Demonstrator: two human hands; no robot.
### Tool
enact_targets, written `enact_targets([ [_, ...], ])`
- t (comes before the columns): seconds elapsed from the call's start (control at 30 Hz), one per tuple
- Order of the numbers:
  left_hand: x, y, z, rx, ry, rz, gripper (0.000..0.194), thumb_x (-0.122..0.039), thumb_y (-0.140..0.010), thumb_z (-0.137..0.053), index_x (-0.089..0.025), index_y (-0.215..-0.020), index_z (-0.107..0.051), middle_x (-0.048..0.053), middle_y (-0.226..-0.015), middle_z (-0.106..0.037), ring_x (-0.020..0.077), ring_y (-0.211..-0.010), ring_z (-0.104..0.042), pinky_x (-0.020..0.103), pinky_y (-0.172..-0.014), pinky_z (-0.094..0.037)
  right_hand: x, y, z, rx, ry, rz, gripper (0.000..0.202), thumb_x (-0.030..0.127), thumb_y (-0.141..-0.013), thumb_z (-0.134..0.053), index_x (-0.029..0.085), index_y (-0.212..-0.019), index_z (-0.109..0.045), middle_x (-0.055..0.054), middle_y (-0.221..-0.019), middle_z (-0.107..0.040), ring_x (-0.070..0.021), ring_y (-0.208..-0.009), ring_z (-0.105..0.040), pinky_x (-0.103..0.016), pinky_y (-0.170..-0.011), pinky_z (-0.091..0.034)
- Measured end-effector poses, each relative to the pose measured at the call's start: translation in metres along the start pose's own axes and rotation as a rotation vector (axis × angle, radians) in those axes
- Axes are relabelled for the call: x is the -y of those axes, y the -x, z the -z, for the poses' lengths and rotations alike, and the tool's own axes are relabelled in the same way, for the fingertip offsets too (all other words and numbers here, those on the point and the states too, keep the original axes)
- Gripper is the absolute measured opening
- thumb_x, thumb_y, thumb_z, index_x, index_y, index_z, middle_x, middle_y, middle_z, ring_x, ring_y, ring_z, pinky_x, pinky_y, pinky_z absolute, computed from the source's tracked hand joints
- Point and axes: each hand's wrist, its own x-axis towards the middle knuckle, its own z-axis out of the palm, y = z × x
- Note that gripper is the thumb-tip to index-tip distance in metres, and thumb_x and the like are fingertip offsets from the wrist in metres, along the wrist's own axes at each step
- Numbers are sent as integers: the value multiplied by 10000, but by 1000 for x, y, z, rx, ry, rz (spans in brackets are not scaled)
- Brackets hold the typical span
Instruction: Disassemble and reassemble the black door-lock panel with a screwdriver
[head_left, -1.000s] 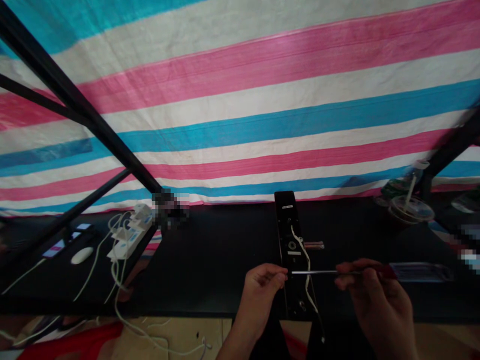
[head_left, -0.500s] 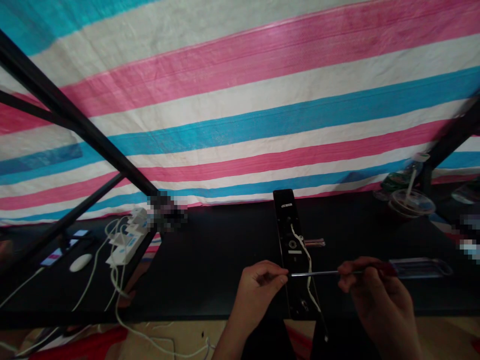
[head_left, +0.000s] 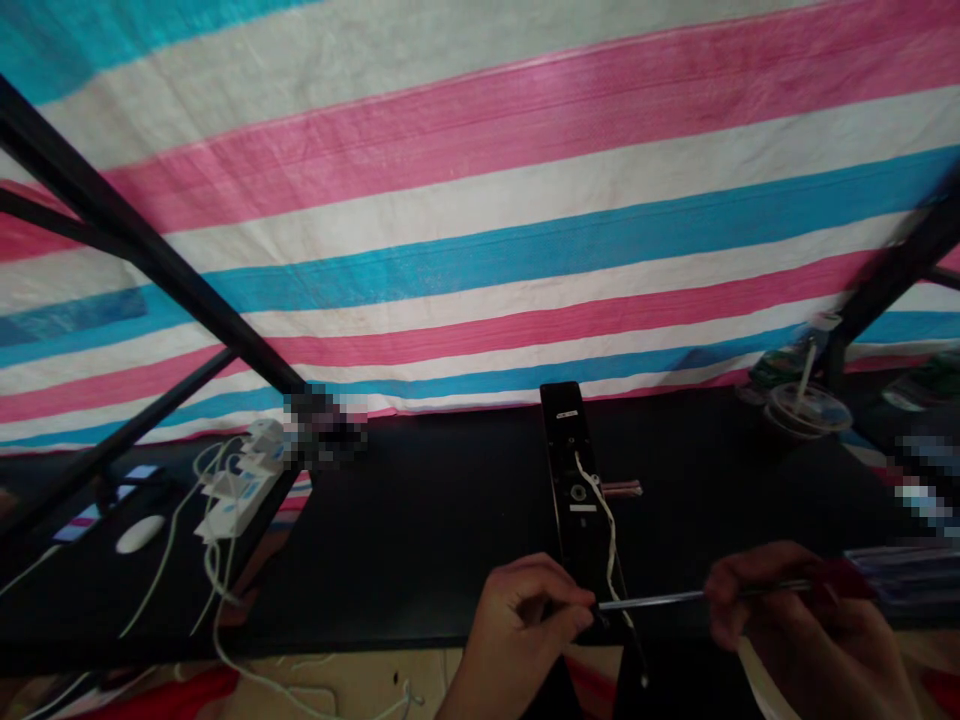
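Note:
My right hand (head_left: 802,620) is closed round a screwdriver (head_left: 652,600) with a metal shaft and a clear and dark red handle, blurred by motion. The shaft points left and lies nearly level. At its tip, the thumb and forefinger of my left hand (head_left: 529,620) are pinched together; whatever small thing is between them is hidden. Beneath both hands, a long black lock-like panel (head_left: 562,430) lies on the table. A white cable (head_left: 609,530) runs down its face and hangs past the table's front edge.
A small reddish packet (head_left: 622,489) lies beside the panel. A lidded cup with a straw (head_left: 806,408) and a bottle (head_left: 780,365) stand at the back right. On the left are a power strip (head_left: 236,505), cables, a white mouse (head_left: 140,534) and a black frame bar (head_left: 172,270).
Both hands and the screwdriver have moved down towards the table's front edge, the right hand also to the right. The camera view has shifted slightly.

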Motion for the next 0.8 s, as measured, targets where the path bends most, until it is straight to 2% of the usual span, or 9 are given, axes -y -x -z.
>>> enact_targets([
  [0.1,9,2,-3,-54,144,5,222,-390,-645,-895,-192,-659,-795,62,-708,-692,115,-617,-581,223,-579,-453,6,7,-9,38,-27,-7,204,411,-762,-839,216,-785,-780,-131,-713,-732,-233,-466,-672,-340,-464,-577],
  [0.23,22,-7,-13,-308,452,71,354,-442,-535,-953,-179,-658,-750,35,-760,-689,118,-684,-613,232,-652,-524,-3,9,-32,-39,-115,72,183,415,-800,-818,235,-806,-788,-116,-770,-757,-209,-503,-693,-309,-487,-585],
  [0.3,23,-17,-21,-360,596,83,349,-428,-569,-944,-175,-686,-734,30,-787,-695,116,-698,-627,245,-700,-552,-11,8,-44,-70,-141,138,156,407,-846,-782,251,-847,-787,-102,-823,-773,-202,-550,-718,-311,-539,-608],
  [0.43,16,-46,-35,-250,785,101,271,-387,-700,-882,-177,-800,-743,16,-765,-693,106,-682,-646,234,-693,-562,-20,2,-58,-113,-96,305,134,385,-914,-715,264,-921,-771,-89,-907,-787,-214,-645,-756,-344,-629,-631],
  [0.53,9,-71,-40,-184,855,141,277,-400,-720,-868,-190,-861,-754,0,-740,-695,96,-665,-656,212,-645,-545,-21,-9,-62,-83,-9,410,134,364,-935,-688,248,-944,-755,-96,-941,-789,-231,-699,-766,-371,-669,-630],
  [0.6,9,-87,-37,-173,732,91,360,-470,-741,-835,-176,-934,-763,33,-798,-729,122,-698,-678,238,-656,-548,-19,-25,-62,-71,41,469,146,366,-937,-679,233,-935,-741,-98,-943,-790,-237,-711,-765,-386,-685,-626],
  [0.67,15,-102,-31,-223,453,-34,475,-534,-775,-777,-155,-1061,-750,100,-964,-763,186,-833,-714,300,-750,-567,-17,-51,-63,-104,114,514,176,388,-938,-663,223,-936,-726,-92,-934,-790,-237,-703,-760,-402,-707,-622],
  [0.73,29,-115,-23,-353,117,-180,534,-516,-798,-750,-159,-1194,-704,144,-1194,-727,251,-1063,-695,372,-932,-543,-18,-86,-64,-130,256,526,226,419,-950,-625,218,-938,-727,-88,-916,-791,-239,-715,-758,-409,-747,-615],
  [0.8,51,-124,-17,-493,-161,-246,571,-477,-851,-692,-162,-1322,-626,171,-1395,-617,299,-1281,-589,437,-1072,-468,-24,-126,-65,-122,428,523,333,469,-962,-574,221,-812,-739,-93,-857,-791,-259,-773,-759,-418,-825,-599],
])
